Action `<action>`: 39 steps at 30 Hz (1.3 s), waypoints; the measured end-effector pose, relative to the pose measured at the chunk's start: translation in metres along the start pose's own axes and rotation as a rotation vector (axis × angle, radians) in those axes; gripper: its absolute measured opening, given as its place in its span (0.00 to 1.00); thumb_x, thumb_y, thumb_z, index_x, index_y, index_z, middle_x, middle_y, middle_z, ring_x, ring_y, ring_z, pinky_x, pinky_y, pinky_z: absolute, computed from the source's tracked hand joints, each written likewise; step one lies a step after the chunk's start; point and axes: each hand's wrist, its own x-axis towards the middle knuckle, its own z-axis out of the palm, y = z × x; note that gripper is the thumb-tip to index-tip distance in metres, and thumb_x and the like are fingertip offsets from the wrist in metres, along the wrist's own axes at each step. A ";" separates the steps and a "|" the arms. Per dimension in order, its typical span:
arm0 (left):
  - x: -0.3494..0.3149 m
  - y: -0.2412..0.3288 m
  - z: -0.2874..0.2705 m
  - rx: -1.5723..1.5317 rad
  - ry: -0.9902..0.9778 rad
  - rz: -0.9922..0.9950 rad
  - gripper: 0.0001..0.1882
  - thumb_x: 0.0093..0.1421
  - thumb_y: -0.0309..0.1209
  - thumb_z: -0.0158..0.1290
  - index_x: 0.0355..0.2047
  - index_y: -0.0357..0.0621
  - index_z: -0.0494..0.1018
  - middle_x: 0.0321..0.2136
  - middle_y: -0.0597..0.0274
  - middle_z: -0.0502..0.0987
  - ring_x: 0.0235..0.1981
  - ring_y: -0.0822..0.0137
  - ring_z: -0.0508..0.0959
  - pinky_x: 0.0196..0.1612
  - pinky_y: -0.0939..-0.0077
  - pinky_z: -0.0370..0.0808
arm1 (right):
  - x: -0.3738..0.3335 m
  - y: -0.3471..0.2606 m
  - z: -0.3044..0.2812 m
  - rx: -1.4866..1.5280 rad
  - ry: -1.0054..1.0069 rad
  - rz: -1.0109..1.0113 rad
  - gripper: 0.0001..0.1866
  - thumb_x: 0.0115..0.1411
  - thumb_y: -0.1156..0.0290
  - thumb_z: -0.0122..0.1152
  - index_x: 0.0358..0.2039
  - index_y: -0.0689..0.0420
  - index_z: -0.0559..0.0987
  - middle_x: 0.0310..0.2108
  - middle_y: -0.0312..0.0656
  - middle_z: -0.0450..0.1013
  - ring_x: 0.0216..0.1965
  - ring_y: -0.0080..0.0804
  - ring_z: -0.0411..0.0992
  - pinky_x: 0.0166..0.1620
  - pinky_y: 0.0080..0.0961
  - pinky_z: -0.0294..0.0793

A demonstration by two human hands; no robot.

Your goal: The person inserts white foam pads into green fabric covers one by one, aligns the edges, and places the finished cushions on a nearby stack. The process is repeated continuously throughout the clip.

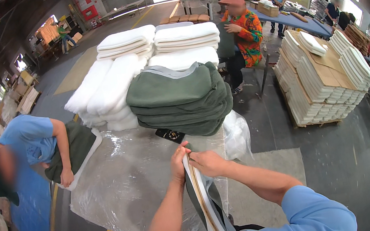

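Near the table's front edge, my left hand (179, 162) and my right hand (207, 163) meet at the upper end of a dark green fabric cover (214, 199). Both hands are closed on it, fingertips pinching the end of its zipper strip (200, 195), white tape with a brownish line of teeth. From there the cover hangs down toward my body. Beyond my hands lies a folded stack of green covers (174, 93) with a grey piece on top. A flat black object (170, 135) with a round pattern sticks out beneath that stack.
Piles of white padding (114, 78) stand behind the green stack on the plastic-covered table (121, 169). At left, a co-worker (34, 139) bends over a green piece and white padding. Another person (242, 34) sits beyond. A pallet of white slabs (321, 77) stands right.
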 end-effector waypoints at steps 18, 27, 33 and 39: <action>-0.169 0.086 -0.113 0.218 0.822 0.231 0.16 0.71 0.47 0.50 0.38 0.50 0.75 0.35 0.66 0.75 0.37 0.69 0.74 0.43 0.70 0.73 | -0.242 -0.006 0.069 0.798 0.383 0.529 0.31 0.78 0.48 0.40 0.47 0.64 0.84 0.43 0.48 0.80 0.46 0.39 0.74 0.55 0.35 0.70; -0.402 0.014 -0.074 0.381 0.584 -0.231 0.41 0.53 0.23 0.72 0.65 0.36 0.66 0.54 0.56 0.77 0.57 0.63 0.76 0.61 0.67 0.73 | -0.043 0.071 0.052 0.912 0.633 0.567 0.40 0.75 0.41 0.45 0.24 0.66 0.85 0.24 0.41 0.76 0.32 0.32 0.69 0.42 0.33 0.68; -0.455 -0.023 0.006 0.607 0.622 -0.256 0.44 0.52 0.30 0.75 0.66 0.34 0.66 0.60 0.50 0.76 0.61 0.63 0.75 0.64 0.66 0.71 | 0.058 -0.012 0.056 1.258 0.316 0.272 0.42 0.75 0.37 0.42 0.25 0.63 0.83 0.23 0.41 0.78 0.34 0.30 0.75 0.40 0.30 0.73; -0.387 -0.011 0.045 0.322 0.364 -0.556 0.49 0.54 0.40 0.74 0.69 0.31 0.62 0.60 0.43 0.73 0.61 0.56 0.75 0.66 0.62 0.69 | 0.072 0.007 0.077 1.501 0.128 0.332 0.35 0.78 0.42 0.39 0.49 0.63 0.82 0.47 0.44 0.80 0.46 0.32 0.76 0.52 0.30 0.75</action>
